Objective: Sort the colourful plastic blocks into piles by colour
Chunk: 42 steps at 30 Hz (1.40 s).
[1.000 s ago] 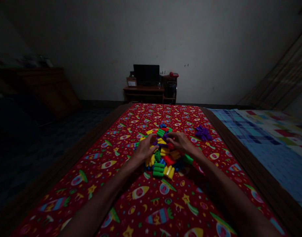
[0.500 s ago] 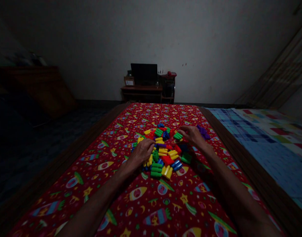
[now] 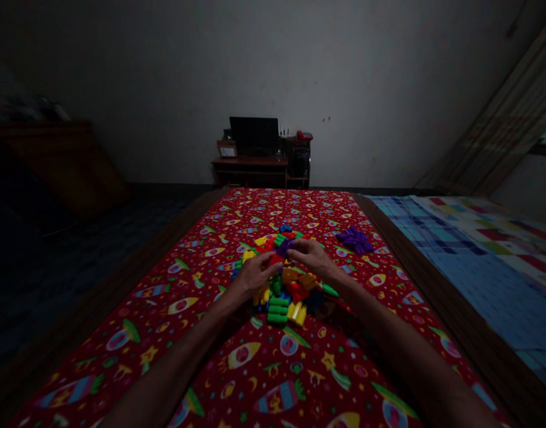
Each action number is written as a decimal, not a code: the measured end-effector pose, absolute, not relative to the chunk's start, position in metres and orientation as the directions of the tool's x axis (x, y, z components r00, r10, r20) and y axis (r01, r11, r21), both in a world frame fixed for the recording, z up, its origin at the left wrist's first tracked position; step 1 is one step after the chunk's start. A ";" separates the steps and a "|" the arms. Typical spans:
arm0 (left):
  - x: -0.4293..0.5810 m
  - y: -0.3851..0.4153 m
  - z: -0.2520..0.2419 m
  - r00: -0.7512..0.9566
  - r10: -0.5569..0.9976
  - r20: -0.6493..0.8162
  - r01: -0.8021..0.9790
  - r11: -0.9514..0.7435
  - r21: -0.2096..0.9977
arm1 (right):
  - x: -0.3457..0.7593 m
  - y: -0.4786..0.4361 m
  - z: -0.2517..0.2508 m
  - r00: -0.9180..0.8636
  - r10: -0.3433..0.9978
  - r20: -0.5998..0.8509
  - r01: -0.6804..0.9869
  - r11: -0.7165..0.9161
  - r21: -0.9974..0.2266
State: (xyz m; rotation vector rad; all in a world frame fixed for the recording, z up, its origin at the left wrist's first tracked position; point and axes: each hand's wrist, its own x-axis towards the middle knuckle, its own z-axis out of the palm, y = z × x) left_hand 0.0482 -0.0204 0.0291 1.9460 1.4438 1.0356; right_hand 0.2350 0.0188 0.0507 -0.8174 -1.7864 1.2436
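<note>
A heap of plastic building blocks in yellow, green, red and blue lies on the red patterned cloth (image 3: 244,351). Over the heap my left hand (image 3: 254,274) pinches a red block (image 3: 276,259) between thumb and fingers. My right hand (image 3: 315,259) closes its fingertips on a purple block (image 3: 284,247), which meets the red one; whether they are joined I cannot tell. Below the hands lie a green block (image 3: 278,311) and a yellow block (image 3: 297,314). To the right, apart from the heap, sits a cluster of purple blocks (image 3: 355,239).
A small blue piece (image 3: 285,228) lies beyond the heap. Against the far wall stands a desk (image 3: 250,161) with a dark monitor (image 3: 254,135). Bedding with checks (image 3: 438,255) spreads at the right, and a wooden cabinet (image 3: 54,160) stands at the left in dim light.
My right hand has moved left from beside the purple cluster to meet my left hand over the heap. Red and purple blocks are now between the hands. The view has turned slightly right.
</note>
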 end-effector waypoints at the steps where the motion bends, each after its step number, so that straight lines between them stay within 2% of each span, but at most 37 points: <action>1: 0.050 -0.021 0.028 0.148 0.952 0.269 0.604 -0.302 0.738 | 0.233 0.017 0.052 -0.500 0.834 0.233 0.019 0.280 -0.960; 4: 0.050 -0.023 0.025 0.150 0.946 0.287 0.693 -0.308 0.652 | 0.234 0.015 0.055 -0.497 0.835 0.237 -0.015 0.265 -0.964; 6: 0.047 -0.024 0.023 0.187 0.925 0.330 0.722 -0.357 0.593 | 0.243 0.022 0.059 -0.429 0.866 0.257 0.002 0.285 -0.958; 8: 0.044 -0.025 0.022 0.247 0.883 0.398 0.741 -0.437 0.510 | 0.259 0.034 0.063 -0.320 0.908 0.272 0.064 0.307 -0.950; 10: 0.041 -0.026 0.023 0.325 0.835 0.445 0.745 -0.515 0.423 | 0.282 0.048 0.066 -0.197 0.940 0.279 0.207 0.317 -0.925; 13: 0.037 -0.025 0.026 0.381 0.811 0.444 0.741 -0.555 0.378 | 0.321 0.066 0.065 -0.042 0.964 0.263 0.509 0.247 -0.824; 16: 0.030 -0.018 0.023 0.303 0.836 0.457 0.776 -0.495 0.390 | 0.356 0.073 0.057 0.076 0.970 0.233 0.730 0.105 -0.675; 19: 0.020 -0.011 0.012 0.239 0.840 0.487 0.807 -0.450 0.381 | 0.376 0.074 0.050 0.153 0.928 0.341 0.852 0.051 -0.521; 21: 0.015 -0.008 0.006 0.230 0.832 0.505 0.814 -0.449 0.368 | 0.376 0.074 0.050 0.174 0.880 0.442 0.885 0.057 -0.463; 24: 0.013 -0.007 0.003 0.247 0.823 0.511 0.829 -0.453 0.328 | 0.356 0.069 0.056 0.067 0.870 0.488 0.865 0.193 -0.462; 28: 0.017 -0.011 0.012 0.339 0.846 0.411 0.863 -0.454 0.223 | 0.302 0.049 0.058 -0.304 0.855 0.420 0.715 0.496 -0.493; 30: 0.019 -0.012 0.018 0.362 0.855 0.372 0.867 -0.455 0.201 | 0.276 0.034 0.053 -0.459 0.803 0.381 0.644 0.596 -0.479; 32: 0.018 -0.012 0.021 0.359 0.874 0.328 0.868 -0.442 0.227 | 0.256 0.021 0.046 -0.583 0.727 0.362 0.572 0.684 -0.453; 35: 0.014 -0.011 0.019 0.341 0.912 0.227 0.873 -0.397 0.284 | 0.242 0.009 0.039 -0.752 0.557 0.353 0.446 0.824 -0.349; 37: 0.012 -0.010 0.015 0.323 0.909 0.264 0.867 -0.396 0.302 | 0.241 0.007 0.038 -0.813 0.502 0.297 0.439 0.862 -0.254; 40: 0.015 -0.009 0.010 0.314 0.862 0.397 0.846 -0.444 0.295 | 0.241 0.008 0.038 -0.774 0.612 0.163 0.590 0.791 -0.162; 42: 0.020 -0.009 0.008 0.318 0.865 0.388 0.853 -0.440 0.280 | 0.241 0.008 0.039 -0.728 0.677 0.104 0.664 0.735 -0.135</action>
